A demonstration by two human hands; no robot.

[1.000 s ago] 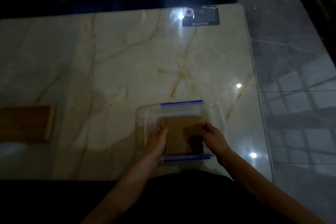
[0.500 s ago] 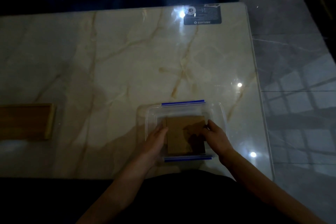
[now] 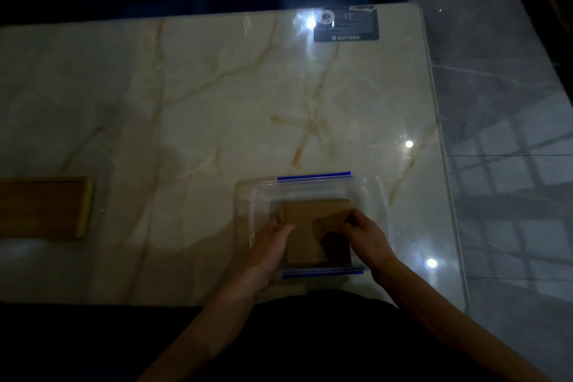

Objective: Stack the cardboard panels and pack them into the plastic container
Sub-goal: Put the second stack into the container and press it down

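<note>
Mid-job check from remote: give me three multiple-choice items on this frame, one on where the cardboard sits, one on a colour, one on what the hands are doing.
1. Where are the cardboard panels?
A. On the wooden board
B. Inside the plastic container
C. On the floor

2. What colour are the strips on the container's near and far rims?
A. Blue
B. Red
C. Green

3. How do the left hand and right hand stand?
A. Both off the table
B. One lifts a lid
C. Each at one side of the panels

Answers: 1 B, brown panels lie within the clear walls. 2 A, both strips show blue. 3 C, the fingers meet the stack's left and right edges.
</note>
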